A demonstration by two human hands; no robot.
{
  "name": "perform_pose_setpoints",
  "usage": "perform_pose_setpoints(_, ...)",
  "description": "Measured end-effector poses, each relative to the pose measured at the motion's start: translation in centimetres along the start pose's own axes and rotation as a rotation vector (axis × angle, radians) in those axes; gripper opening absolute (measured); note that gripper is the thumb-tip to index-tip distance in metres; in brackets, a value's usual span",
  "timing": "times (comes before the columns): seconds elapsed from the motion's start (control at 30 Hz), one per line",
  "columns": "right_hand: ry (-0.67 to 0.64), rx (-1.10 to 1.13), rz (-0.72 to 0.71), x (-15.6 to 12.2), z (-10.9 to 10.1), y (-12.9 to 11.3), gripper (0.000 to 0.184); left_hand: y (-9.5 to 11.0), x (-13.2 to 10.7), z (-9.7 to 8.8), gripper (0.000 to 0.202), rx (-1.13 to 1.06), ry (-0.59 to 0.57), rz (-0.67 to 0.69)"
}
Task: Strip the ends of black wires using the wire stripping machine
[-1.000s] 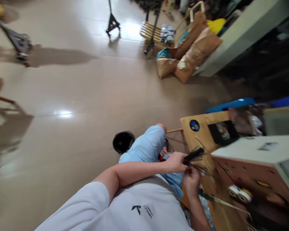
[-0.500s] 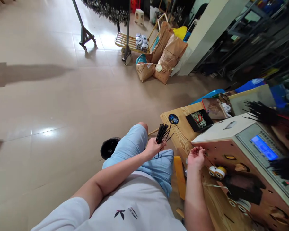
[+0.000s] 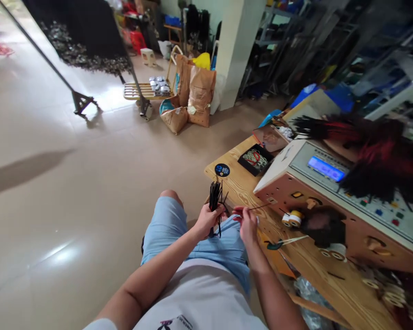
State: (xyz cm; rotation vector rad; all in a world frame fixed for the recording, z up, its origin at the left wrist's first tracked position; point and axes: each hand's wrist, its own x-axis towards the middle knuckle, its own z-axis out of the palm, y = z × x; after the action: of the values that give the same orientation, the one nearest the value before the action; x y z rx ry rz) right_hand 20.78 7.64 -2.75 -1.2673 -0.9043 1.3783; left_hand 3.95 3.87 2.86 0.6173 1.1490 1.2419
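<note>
My left hand point(image 3: 206, 221) is closed around a bundle of thin black wires point(image 3: 214, 195) above my lap. The bundle stands upright, with a few wires bending out to its right. Just right of it, my right hand point(image 3: 248, 225) pinches a single thin dark wire point(image 3: 259, 207), which points toward the machine. A boxy machine point(image 3: 273, 183) with a lit blue display and a copper-coloured front stands on the wooden table point(image 3: 239, 153), right of my hands. White rollers point(image 3: 292, 219) stick out from its front.
Black and red wire bundles point(image 3: 365, 142) lie on top of the machine. A black box point(image 3: 255, 159) with pale and red loops and a round dark disc point(image 3: 222, 170) lie on the table. Paper sacks point(image 3: 201, 94) and a wheeled rack point(image 3: 84, 103) stand on the floor ahead.
My right hand has moved from the machine's front toward my left hand, with the wire in its fingers. The view has turned to the right. The bundle stays in my left hand.
</note>
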Motion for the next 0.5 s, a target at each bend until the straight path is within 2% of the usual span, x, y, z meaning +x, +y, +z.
perform_pose_setpoints(0.1, -0.21, -0.233, -0.05, -1.9, 1.0, 0.4, 0.056, -0.5, 0.4, 0.4, 0.05, 0.089, -0.003, 0.013)
perform_pose_setpoints(0.17, -0.296, -0.348, -0.094, -3.1, 1.5, 0.4, 0.056, -0.6, 0.4, 0.7, 0.051, 0.125, -0.012, 0.003)
perform_pose_setpoints(0.33, -0.342, -0.493, -0.198, -4.4, 1.9, 0.0, 0.046, -0.9, 0.2, 1.5, 0.05, 0.1, -0.057, -0.031)
perform_pose_setpoints(0.5, -0.35, -0.532, -0.211, -4.3, 1.6, -0.1, 0.039, -0.7, 0.4, 2.2, 0.049, 0.094, -0.039, -0.038)
